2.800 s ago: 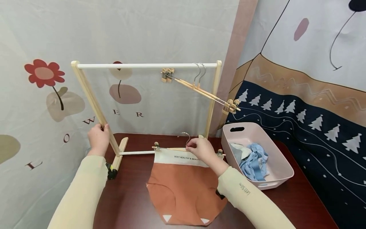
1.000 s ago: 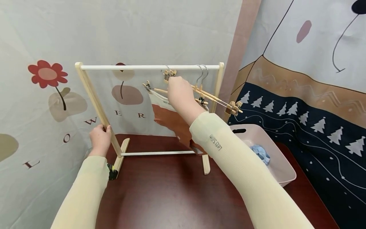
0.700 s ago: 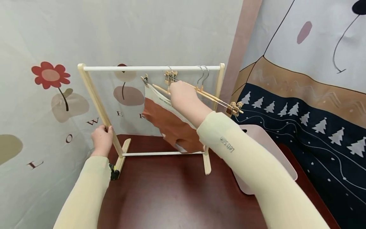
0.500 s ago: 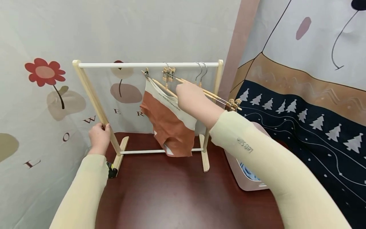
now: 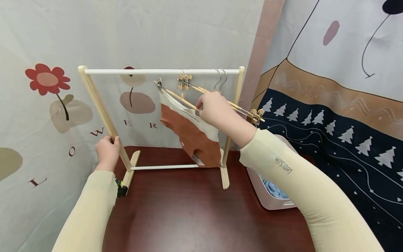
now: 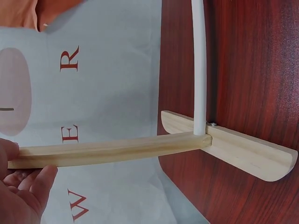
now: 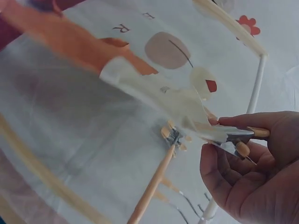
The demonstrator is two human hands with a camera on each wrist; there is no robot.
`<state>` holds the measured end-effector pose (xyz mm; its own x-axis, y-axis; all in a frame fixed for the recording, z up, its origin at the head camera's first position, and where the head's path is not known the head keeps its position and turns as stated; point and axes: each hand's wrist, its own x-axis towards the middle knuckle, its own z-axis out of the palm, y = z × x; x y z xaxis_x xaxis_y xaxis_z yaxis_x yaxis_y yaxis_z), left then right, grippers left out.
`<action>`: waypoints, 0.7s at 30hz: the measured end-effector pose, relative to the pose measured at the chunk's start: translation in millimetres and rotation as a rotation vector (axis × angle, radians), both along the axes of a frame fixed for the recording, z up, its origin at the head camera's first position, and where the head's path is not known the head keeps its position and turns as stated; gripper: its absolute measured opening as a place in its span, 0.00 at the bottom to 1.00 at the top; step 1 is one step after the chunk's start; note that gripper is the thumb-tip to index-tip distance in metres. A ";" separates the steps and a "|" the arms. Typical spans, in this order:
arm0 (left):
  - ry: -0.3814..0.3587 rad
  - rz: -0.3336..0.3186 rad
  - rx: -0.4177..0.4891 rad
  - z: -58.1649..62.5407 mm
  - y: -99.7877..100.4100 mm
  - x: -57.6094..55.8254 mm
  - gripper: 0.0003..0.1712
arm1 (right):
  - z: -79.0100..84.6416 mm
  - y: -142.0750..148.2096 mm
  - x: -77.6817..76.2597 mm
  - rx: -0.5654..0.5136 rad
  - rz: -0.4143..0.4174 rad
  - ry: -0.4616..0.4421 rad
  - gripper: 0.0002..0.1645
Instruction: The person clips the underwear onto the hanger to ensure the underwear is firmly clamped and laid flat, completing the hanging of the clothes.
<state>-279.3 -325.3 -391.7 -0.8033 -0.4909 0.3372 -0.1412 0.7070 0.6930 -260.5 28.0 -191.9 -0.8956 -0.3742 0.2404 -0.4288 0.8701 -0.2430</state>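
My left hand (image 5: 107,153) grips the left post (image 6: 107,153) of a small wooden clothes rack with a white top rod (image 5: 132,71). From that rod hangs a wooden clip hanger (image 5: 180,99), turned at an angle, bearing rust-orange underpants (image 5: 195,136) with a white lettered waistband. One clip (image 5: 159,84) bites the waistband's left end. At the other end my right hand (image 5: 218,109) pinches the hanger's second clip (image 7: 236,136) between thumb and fingers; the right wrist view shows its metal and wooden tabs against the white band. In the head view this hand hides that clip.
Two bare clip hangers (image 5: 242,109) hang close together on the right, their bars passing behind my right hand. A pale pink basket (image 5: 267,199) with blue cloth stands at the right, partly covered by my sleeve. The rack's feet (image 5: 225,178) rest on a dark red table (image 5: 170,210).
The hanger with the underpants has risen from low by the table to the top rod. My right hand has moved from its hook to the right clip. My left hand stays on the post.
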 end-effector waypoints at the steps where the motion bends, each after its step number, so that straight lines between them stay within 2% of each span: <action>1: -0.003 0.000 0.000 -0.1 -0.1 -0.2 0.21 | 0.0 -3.0 -1.3 -0.007 0.003 -0.010 0.17; 11: -0.024 -0.001 0.002 0.3 -2.0 2.9 0.22 | -0.7 -57.8 -1.5 -0.059 0.057 -0.088 0.15; 17: -0.001 0.009 -0.038 1.1 -2.7 3.9 0.20 | -12.0 -77.0 5.6 -0.189 0.129 -0.110 0.14; 21: 0.017 0.010 -0.051 2.9 -1.0 2.4 0.20 | -22.3 -78.7 10.2 -0.287 0.149 -0.134 0.21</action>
